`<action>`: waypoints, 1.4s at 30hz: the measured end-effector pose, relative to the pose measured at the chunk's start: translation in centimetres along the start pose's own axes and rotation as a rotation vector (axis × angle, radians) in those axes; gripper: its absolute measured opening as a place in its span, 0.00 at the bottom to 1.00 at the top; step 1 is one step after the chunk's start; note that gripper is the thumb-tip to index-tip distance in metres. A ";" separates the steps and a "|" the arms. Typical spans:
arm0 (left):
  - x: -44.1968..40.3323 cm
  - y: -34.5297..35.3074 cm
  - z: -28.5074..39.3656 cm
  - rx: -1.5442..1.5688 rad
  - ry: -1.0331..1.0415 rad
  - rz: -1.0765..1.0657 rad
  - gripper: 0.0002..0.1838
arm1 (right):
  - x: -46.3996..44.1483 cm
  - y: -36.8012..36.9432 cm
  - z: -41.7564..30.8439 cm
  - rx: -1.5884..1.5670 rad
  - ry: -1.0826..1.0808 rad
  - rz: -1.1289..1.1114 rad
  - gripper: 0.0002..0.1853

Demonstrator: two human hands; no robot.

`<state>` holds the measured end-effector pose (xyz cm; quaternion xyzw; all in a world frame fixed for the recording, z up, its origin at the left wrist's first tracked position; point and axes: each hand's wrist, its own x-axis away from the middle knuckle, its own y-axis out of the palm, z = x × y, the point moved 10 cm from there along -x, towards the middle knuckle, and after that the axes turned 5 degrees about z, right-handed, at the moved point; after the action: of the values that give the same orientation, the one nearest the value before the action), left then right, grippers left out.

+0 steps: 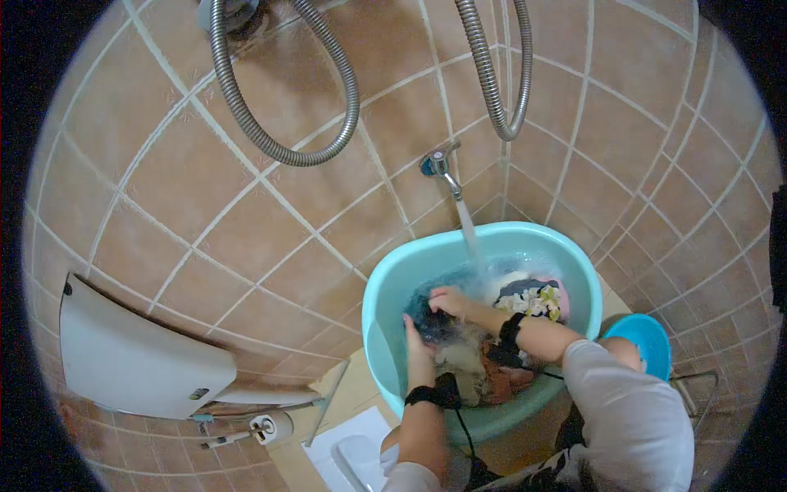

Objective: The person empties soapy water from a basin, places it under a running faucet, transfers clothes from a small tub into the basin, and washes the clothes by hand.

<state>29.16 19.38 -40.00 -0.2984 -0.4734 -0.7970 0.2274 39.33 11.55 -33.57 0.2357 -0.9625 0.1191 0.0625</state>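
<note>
A large turquoise tub (379, 283) holds water and wet clothes. My right hand (448, 302) is closed on a dark blue garment (436, 326) at the left side of the tub. My left hand (419, 343) grips the same garment at its left edge, thumb upward; its other fingers are mostly hidden by the cloth and water. Beside them lie a beige garment (461, 369), a rust-brown garment (504, 379) and a floral-patterned garment (529, 303). A tap (445, 170) on the wall pours a stream of water (470, 232) into the tub.
A smaller blue basin (653, 334) stands right of the tub. Metal shower hoses (295, 157) hang above against the tiled wall (328, 197). On the left are a white cistern (139, 353) and a white squat toilet (348, 451). Black straps with cables circle both wrists.
</note>
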 end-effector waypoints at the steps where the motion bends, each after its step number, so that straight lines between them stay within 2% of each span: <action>1: 3.4 1.4 0.4 0.010 -0.008 0.000 0.29 | 1.0 0.9 -2.5 -0.086 -0.008 -0.076 0.10; 3: 8.9 6.4 3.6 -0.345 0.381 -0.337 0.27 | 5.3 1.8 -11.0 -0.040 -0.198 -0.106 0.12; 4: 7.8 6.5 5.1 -0.746 0.758 -0.322 0.24 | 6.3 2.7 -12.3 0.028 -0.249 -0.097 0.14; 7: 2.6 1.5 2.8 -0.182 0.444 -0.280 0.22 | 7.6 5.4 -12.9 0.203 -0.340 -0.048 0.18; 8: 1.3 0.6 2.4 -0.090 0.395 -0.264 0.21 | 6.9 5.1 -12.2 0.248 -0.324 0.062 0.18; 9: 0.5 0.2 2.2 -0.027 0.364 -0.245 0.20 | 6.5 4.5 -12.1 0.292 -0.308 0.170 0.18; 11: -0.9 0.1 2.3 0.047 0.335 -0.204 0.19 | 5.0 4.2 -10.9 0.302 -0.248 0.183 0.17; 14: -2.4 0.5 2.8 0.046 0.270 -0.044 0.18 | 1.0 2.2 -7.0 0.350 -0.162 0.413 0.17; 16: -0.7 1.1 3.6 -0.087 0.268 0.131 0.20 | -2.1 0.9 -3.3 0.558 -0.189 0.351 0.19; 17: -0.8 0.1 4.2 -0.098 0.295 0.199 0.23 | -2.0 0.7 -2.3 0.662 -0.114 0.234 0.21; 18: -0.5 -2.3 4.9 -0.167 0.345 0.429 0.24 | -2.5 1.5 -0.4 0.845 -0.207 0.107 0.20; 20: 1.0 -2.7 3.7 -0.137 0.326 0.477 0.23 | -0.8 0.2 1.3 0.877 -0.096 0.023 0.18; 21: 1.9 -3.6 3.1 -0.112 0.298 0.519 0.23 | -0.5 -0.2 4.8 0.930 -0.065 0.004 0.17; 22: 2.0 -5.4 2.9 -0.106 0.301 0.522 0.23 | -0.7 -0.1 8.1 0.986 -0.036 -0.014 0.17; 24: 0.6 -3.2 4.3 -0.814 0.711 0.028 0.26 | -1.8 0.4 7.7 0.942 -0.081 -0.019 0.17; 25: -2.6 -4.2 4.3 -0.809 0.717 0.029 0.26 | -2.4 0.7 6.8 0.894 -0.119 -0.019 0.17; 27: -10.4 -10.3 -1.0 -0.161 0.068 0.260 0.29 | -3.1 0.7 5.1 0.797 -0.179 -0.007 0.17; 28: -6.8 -5.9 -0.3 -0.100 0.068 0.124 0.30 | -3.0 0.4 4.7 0.754 -0.199 -0.001 0.17; 30: 2.2 3.9 1.4 0.021 0.041 -0.151 0.31 | -3.2 -1.1 2.3 0.023 0.002 0.195 0.17; 32: 4.1 5.0 2.0 0.054 0.041 -0.196 0.32 | 1.7 2.2 -6.1 -0.362 0.092 -0.061 0.18; 33: 5.3 5.7 2.4 0.083 0.048 -0.237 0.32 | 4.6 2.7 -10.3 -0.241 0.075 -0.103 0.19; 34: 7.3 6.6 3.9 0.036 0.128 -0.142 0.30 | 6.4 3.6 -12.7 -0.123 0.058 -0.145 0.21; 37: 6.1 5.2 4.8 -0.021 0.222 -0.167 0.29 | 7.7 5.9 -14.6 0.256 -0.326 0.009 0.16; 38: 5.1 4.7 5.1 -0.032 0.239 -0.182 0.28 | 7.3 6.4 -14.6 0.257 -0.329 0.006 0.16; 40: 2.9 4.0 5.4 -0.053 0.271 -0.176 0.28 | 5.6 5.3 -13.8 0.271 -0.280 0.167 0.15; 42: 1.1 2.6 5.3 -0.080 0.287 -0.056 0.27 | 2.0 4.1 -10.5 0.357 -0.229 0.205 0.17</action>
<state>31.42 22.87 -35.70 -0.1770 -0.4119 -0.8558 0.2581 36.32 16.97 -23.90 0.1562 -0.9458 0.2656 -0.1023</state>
